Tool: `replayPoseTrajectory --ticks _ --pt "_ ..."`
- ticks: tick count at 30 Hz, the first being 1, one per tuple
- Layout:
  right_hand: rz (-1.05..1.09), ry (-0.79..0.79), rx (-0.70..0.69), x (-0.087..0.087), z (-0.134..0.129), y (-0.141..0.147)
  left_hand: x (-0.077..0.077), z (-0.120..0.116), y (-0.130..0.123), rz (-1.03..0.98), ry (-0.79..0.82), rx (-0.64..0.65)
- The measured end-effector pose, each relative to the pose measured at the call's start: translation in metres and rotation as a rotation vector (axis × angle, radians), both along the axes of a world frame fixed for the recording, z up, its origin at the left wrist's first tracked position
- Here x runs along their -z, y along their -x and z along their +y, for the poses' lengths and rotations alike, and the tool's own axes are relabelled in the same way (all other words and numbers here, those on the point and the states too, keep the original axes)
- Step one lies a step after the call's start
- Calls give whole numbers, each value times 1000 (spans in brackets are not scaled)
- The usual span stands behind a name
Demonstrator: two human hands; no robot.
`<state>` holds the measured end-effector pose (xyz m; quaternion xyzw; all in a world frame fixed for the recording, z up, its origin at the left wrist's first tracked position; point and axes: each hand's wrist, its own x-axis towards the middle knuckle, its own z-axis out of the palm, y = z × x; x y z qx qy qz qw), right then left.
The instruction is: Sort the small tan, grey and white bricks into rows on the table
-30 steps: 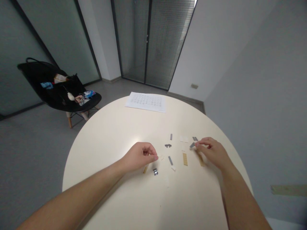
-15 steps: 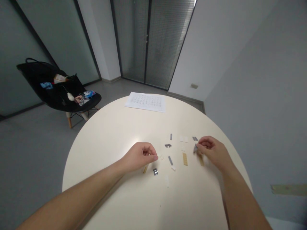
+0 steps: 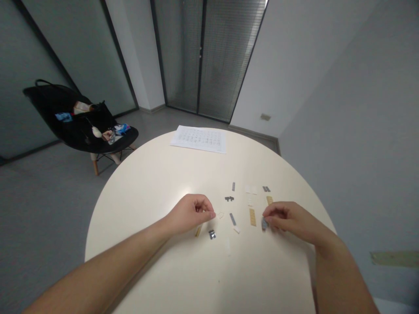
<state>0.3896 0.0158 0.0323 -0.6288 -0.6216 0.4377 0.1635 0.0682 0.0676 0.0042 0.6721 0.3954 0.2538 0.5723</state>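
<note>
Right hand (image 3: 291, 220) pinches a grey plastic brick (image 3: 264, 224) between thumb and fingertips, low over the round cream table (image 3: 144, 209), just beside a long tan plate (image 3: 252, 217). Left hand (image 3: 191, 213) rests curled narrow; any held part cannot be determined. Nearest parts: small cream tile (image 3: 221, 215), short tan plate (image 3: 198, 231).

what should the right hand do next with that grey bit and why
Probably lay the grey plastic piece down beside the tan plastic plate. The right hand has it pinched in its fingers right next to that plate, while the left hand sits curled further off.
</note>
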Motion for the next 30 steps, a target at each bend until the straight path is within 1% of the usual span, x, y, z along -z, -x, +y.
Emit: replayPoseTrajectory --ticks 2,5,11,16,23,26,30 --pt "16 108 -69 -4 -5 10 0 0 0 1 -2 -1" --pt "7 161 -93 -6 -8 24 -1 0 0 3 -1 -6" --pt "-184 54 -97 -4 -7 39 -3 -1 0 7 13 -11" --pt "-251 -7 -114 -7 -6 49 -2 -1 0 6 15 -3" --pt "-351 -22 -155 -7 -8 53 0 0 1 23 -18 2" --pt "-414 -36 -152 -5 -7 52 -1 -1 1 19 -15 4" --pt "-443 -31 -134 -3 -7 53 -3 -1 1 32 -7 -3"
